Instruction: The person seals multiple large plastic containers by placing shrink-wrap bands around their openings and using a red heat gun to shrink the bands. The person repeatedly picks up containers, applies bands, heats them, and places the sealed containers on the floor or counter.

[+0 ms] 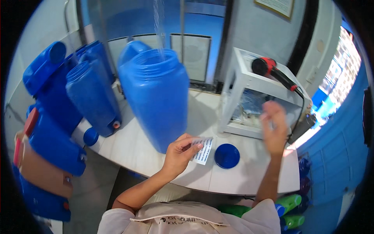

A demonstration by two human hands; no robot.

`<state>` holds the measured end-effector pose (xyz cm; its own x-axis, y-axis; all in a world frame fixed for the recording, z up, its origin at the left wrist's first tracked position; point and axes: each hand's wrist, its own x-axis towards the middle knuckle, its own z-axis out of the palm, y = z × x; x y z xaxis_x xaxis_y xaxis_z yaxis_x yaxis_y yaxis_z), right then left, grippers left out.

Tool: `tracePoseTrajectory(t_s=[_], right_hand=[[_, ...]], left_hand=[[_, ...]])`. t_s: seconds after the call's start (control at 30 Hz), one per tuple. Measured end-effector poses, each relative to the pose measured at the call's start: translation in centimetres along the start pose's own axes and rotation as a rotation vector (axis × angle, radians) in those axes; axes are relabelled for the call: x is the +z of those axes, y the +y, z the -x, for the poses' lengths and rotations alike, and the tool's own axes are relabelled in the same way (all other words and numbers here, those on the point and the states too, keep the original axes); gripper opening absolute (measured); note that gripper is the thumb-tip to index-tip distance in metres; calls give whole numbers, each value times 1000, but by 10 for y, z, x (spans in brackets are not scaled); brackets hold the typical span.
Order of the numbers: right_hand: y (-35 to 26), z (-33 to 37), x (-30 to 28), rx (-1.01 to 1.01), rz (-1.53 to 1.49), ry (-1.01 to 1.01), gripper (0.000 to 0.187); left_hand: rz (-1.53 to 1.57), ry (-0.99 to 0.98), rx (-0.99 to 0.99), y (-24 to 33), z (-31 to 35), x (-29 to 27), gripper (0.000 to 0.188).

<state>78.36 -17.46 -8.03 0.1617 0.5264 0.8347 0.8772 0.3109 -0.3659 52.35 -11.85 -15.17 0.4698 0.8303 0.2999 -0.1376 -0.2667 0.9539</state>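
My left hand [177, 158] pinches a small printed plastic label [203, 151] between thumb and fingers, above the table's front part. My right hand [274, 126] is raised before the white shelf unit [249, 84]; its fingers are smeared by motion, so what they hold, if anything, cannot be made out. A round blue lid [227, 156] lies flat on the table between my hands. Behind my left hand a large blue water container [157, 97] stands upright with its mouth uncovered. Water [159, 23] streams from above into it.
A second blue container [91, 97] stands to the left, a blue cap [90, 136] near its foot. More blue containers [54, 144] crowd the left side. A red-and-black heat gun or dryer [272, 72] lies atop the shelf unit, cord hanging. Green bottles [290, 202] sit low at right.
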Motion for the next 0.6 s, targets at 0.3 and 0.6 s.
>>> tracePoseTrajectory(t_s=[0.3, 0.6], right_hand=[[167, -208, -4, 348, 918, -716, 48], [269, -224, 30, 211, 984, -546, 44]], left_hand=[[258, 759, -142, 1, 125, -128, 17], [-171, 1690, -134, -24, 335, -208, 9]])
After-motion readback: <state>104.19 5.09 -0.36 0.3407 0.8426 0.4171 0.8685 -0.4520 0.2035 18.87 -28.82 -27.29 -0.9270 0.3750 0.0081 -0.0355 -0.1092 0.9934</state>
